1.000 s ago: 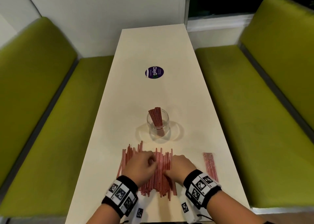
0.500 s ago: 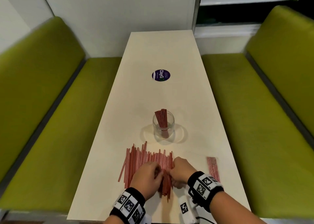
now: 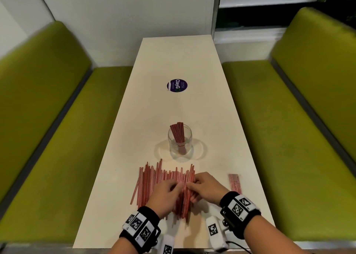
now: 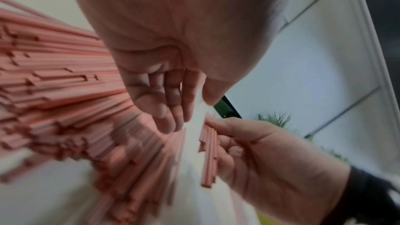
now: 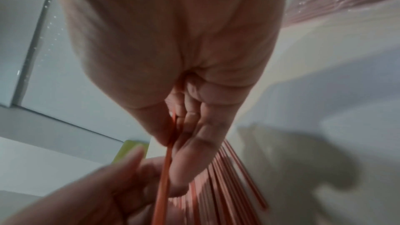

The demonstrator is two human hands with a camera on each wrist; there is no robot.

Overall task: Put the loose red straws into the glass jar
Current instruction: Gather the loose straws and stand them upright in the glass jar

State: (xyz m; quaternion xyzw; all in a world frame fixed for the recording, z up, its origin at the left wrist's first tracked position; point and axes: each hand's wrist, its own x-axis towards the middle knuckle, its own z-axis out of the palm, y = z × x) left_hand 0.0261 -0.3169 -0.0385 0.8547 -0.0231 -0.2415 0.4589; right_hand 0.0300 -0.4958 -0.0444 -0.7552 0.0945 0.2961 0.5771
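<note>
A clear glass jar (image 3: 180, 144) stands upright mid-table with a bunch of red straws (image 3: 178, 132) leaning inside. In front of it lies a wide pile of loose red straws (image 3: 154, 182), side by side on the table (image 3: 173, 60). Both hands work at the pile's right end. My right hand (image 3: 207, 189) pinches several straws (image 4: 208, 151) between thumb and curled fingers (image 5: 194, 126). My left hand (image 3: 166, 195) rests on the pile just beside it, its fingers (image 4: 171, 109) nearly straight, with nothing held in them.
A small separate bundle of red straws (image 3: 235, 183) lies near the table's right edge. A round purple sticker (image 3: 176, 85) sits farther up the table. Green bench seats (image 3: 57, 147) flank the table on both sides. A wall closes off the far end.
Both hands have drawn together at the right end of the pile. The right hand has gathered several straws into a pinch. The jar has not moved.
</note>
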